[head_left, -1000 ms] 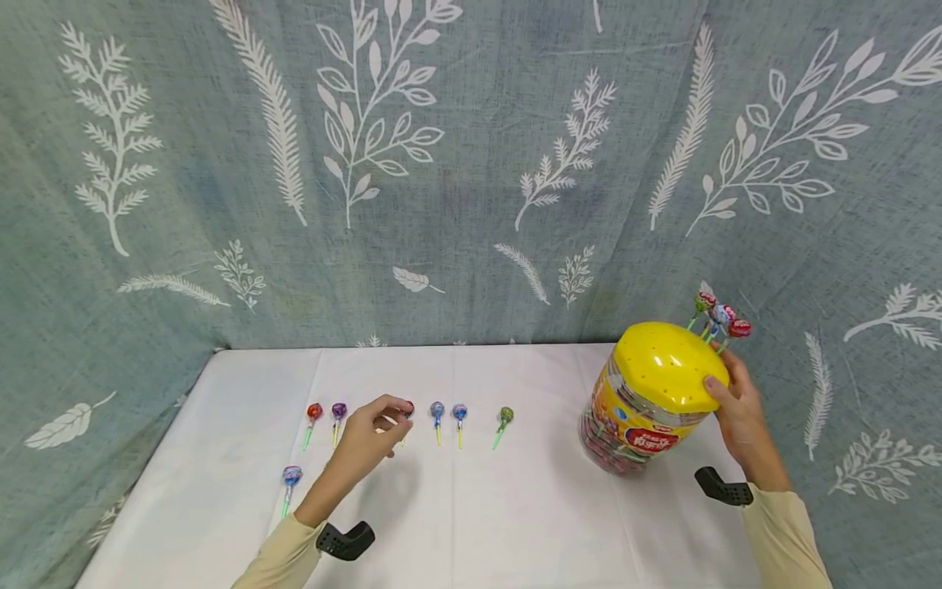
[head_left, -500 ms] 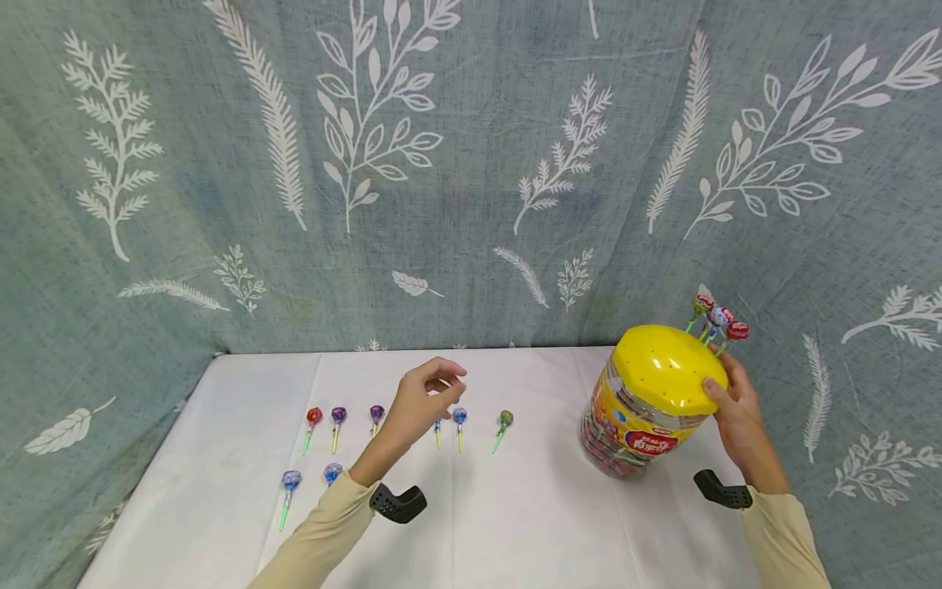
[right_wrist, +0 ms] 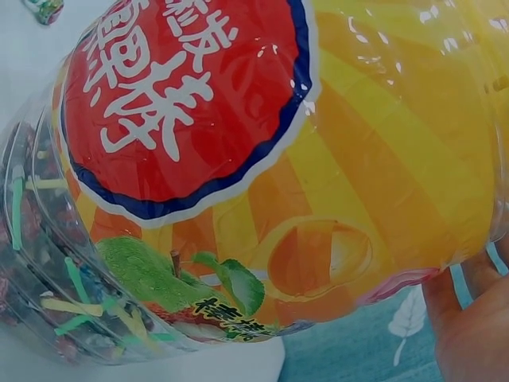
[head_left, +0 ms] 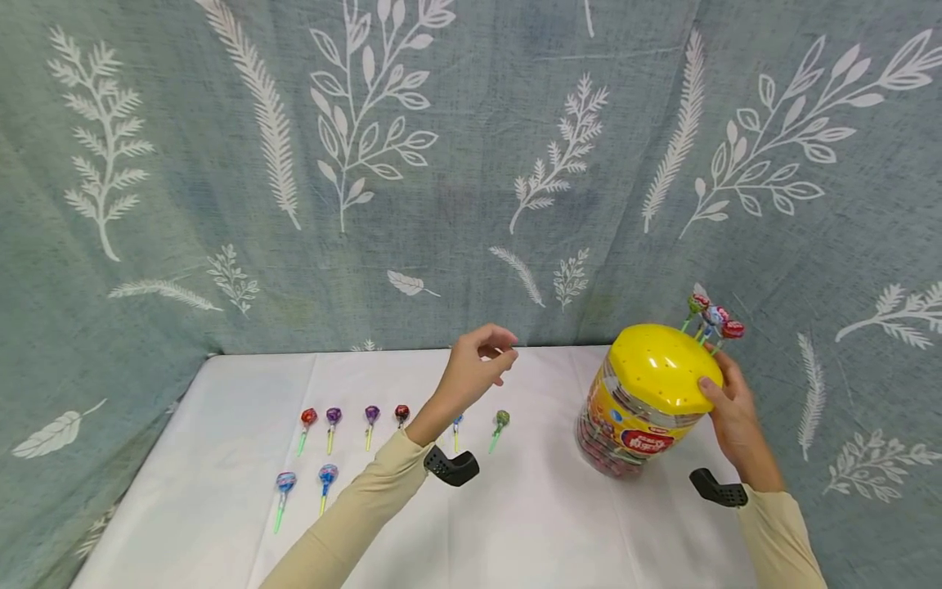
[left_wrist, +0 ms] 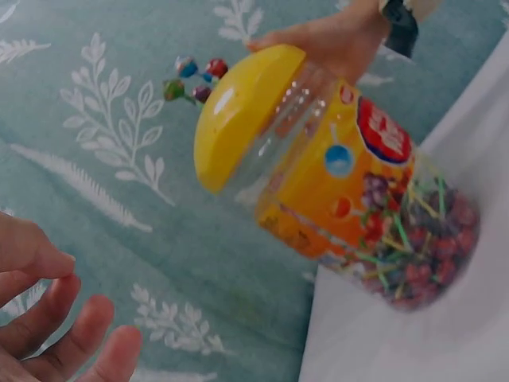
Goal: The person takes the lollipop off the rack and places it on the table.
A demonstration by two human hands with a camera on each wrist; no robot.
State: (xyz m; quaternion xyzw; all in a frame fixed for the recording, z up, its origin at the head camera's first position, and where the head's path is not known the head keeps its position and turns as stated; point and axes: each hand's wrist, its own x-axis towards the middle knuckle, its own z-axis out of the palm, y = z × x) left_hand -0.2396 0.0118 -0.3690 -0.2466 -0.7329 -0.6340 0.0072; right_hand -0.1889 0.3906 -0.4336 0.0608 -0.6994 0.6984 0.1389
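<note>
My right hand point(head_left: 736, 421) grips the yellow lid point(head_left: 655, 364) of a clear plastic lollipop jar point(head_left: 640, 429), thumb on top, and the jar leans on the table at the right. Several lollipops point(head_left: 712, 317) stick up out of holes in the lid. In the left wrist view, more lollipops point(left_wrist: 421, 263) fill the jar's bottom. My left hand point(head_left: 478, 360) hangs over the back of the table, left of the jar, fingers loosely curved with nothing visible between them. Closest to it on the cloth lie a green lollipop point(head_left: 502, 419) and a partly covered blue one point(head_left: 457, 421).
A row of lollipops lies further left: red point(head_left: 308, 417), purple point(head_left: 334, 417), another purple point(head_left: 371, 415) and dark red point(head_left: 401, 413). Two blue-topped ones point(head_left: 285, 483) lie nearer the front. A leaf-patterned curtain point(head_left: 441, 164) hangs behind the white table point(head_left: 530, 523).
My left hand has moved right and away from the row, past the blue lollipops, uncovering ones it had hidden. The right hand and the tilted jar stay nearly in place.
</note>
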